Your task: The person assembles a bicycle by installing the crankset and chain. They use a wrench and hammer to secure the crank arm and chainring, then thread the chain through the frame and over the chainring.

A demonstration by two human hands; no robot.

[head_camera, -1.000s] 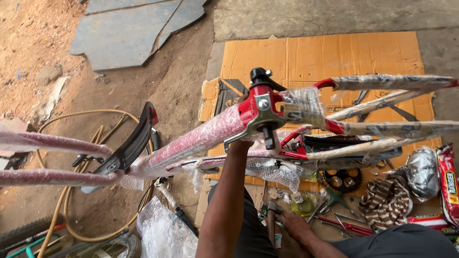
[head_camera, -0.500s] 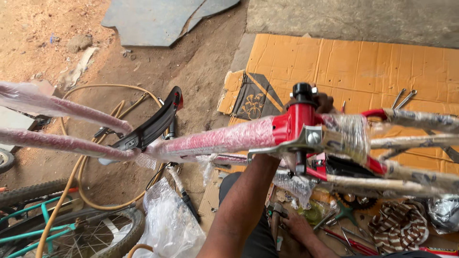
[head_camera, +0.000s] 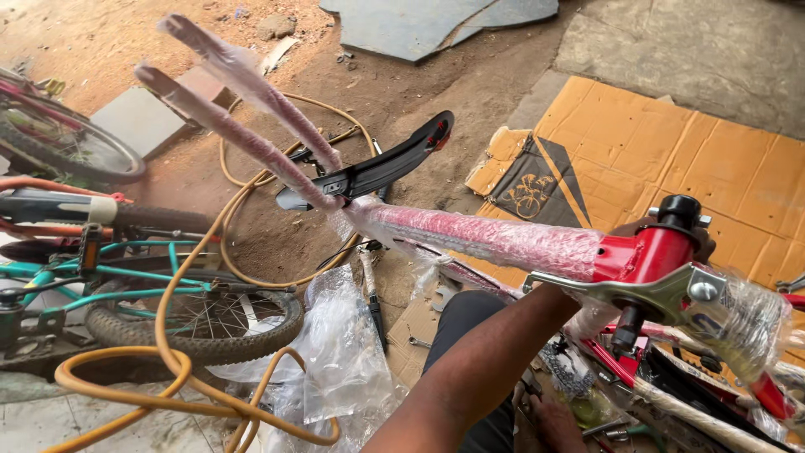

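Dirt yard, cardboard (head_camera: 671,159) at two o'clock. At nine, a teal bike (head_camera: 126,285) and yellow hose (head_camera: 176,369). Centre to three: the red frame (head_camera: 495,239), foam-wrapped, held aloft. Left hand (head_camera: 662,231) reaches behind its seat lug, fingers hidden, grip unclear. Right hand (head_camera: 558,419) rummages low at five; fingers unclear. Slick wrap could let the frame slip and twist down.

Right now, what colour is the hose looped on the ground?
The hose is yellow-orange, clearest in the head view.
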